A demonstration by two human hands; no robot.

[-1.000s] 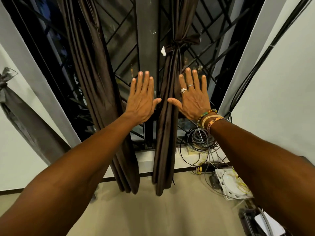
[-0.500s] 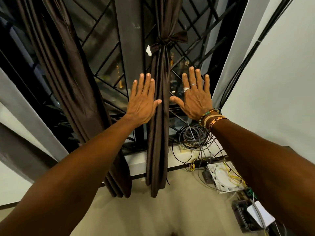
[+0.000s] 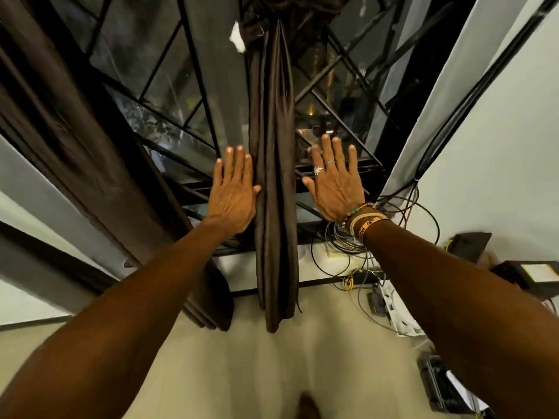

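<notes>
A person's 2 bare arms stretch toward a dark window, with the left hand (image 3: pixel 231 196) and the right hand (image 3: pixel 335 184) raised flat on either side of a bunched brown curtain (image 3: pixel 273 176). Both hands show their backs to the camera, fingers straight and close together, neither holding anything. The left thumb tip meets the curtain's left edge, and the right thumb stops just short of its right edge. The curtain hangs as a narrow column in front of the black window grille (image 3: pixel 169 86). It is gathered by a tie near the top edge of the view, where a small white tag (image 3: pixel 237 40) sticks out, and its hem falls past the window sill (image 3: pixel 326 261) to the cream floor (image 3: pixel 302 358). A 2nd brown curtain (image 3: pixel 75 146) hangs loose along the window's left side. The right hand wears 2 silver rings (image 3: pixel 319 170), and the wrist carries a beaded bracelet and several wristbands (image 3: pixel 367 223). The orange band bears dark lettering that cannot be read from this angle. A coil of grey and black cable (image 3: pixel 348 240) lies on the right end of the sill just beneath that wrist, with yellow wires trailing to the floor. More black cables (image 3: pixel 453 116) run up the white wall at right. A dark box with a pale label (image 3: pixel 541 273) sits by the wall at the floor's right edge, and no text on it is legible.
</notes>
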